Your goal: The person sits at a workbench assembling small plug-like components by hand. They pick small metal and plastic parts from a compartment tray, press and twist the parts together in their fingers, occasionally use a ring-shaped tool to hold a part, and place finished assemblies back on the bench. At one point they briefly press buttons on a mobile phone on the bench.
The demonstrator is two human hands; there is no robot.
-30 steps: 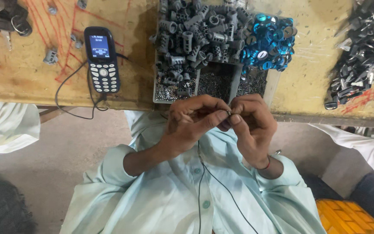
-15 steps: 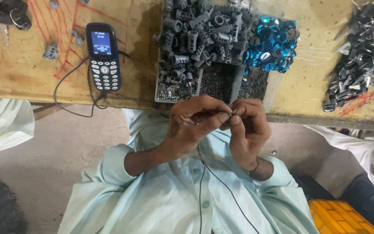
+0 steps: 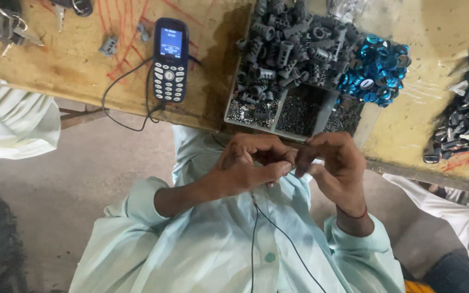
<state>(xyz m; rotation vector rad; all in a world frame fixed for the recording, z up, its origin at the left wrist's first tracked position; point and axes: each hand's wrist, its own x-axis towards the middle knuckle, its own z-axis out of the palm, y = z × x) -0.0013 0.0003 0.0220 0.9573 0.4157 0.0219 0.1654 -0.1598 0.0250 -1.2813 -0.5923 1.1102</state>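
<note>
My left hand [image 3: 245, 168] and my right hand [image 3: 332, 165] are held together in front of my chest, just below the table's edge. Their fingertips meet and pinch a small metal part [image 3: 291, 163], mostly hidden by the fingers. Right above the hands, a divided tray [image 3: 233, 111] on the wooden table [image 3: 71, 65] holds a heap of grey ribbed cylinders [image 3: 283, 43] and tiny metal bits [image 3: 299, 114]. A pile of shiny blue discs [image 3: 373, 68] lies beside the tray on the right.
A dark keypad phone [image 3: 169, 59] with a black cable [image 3: 120, 103] lies left of the tray. Black parts [image 3: 468, 119] are heaped at the right; keys [image 3: 1, 24] lie top left. Other people's pale sleeves show at left [image 3: 12, 119] and right [image 3: 462, 211]. A thin wire [image 3: 278, 233] crosses my shirt.
Both hands stay together on the small part, with only slight finger movement. The view has shifted a little, so the table sits somewhat differently in frame.
</note>
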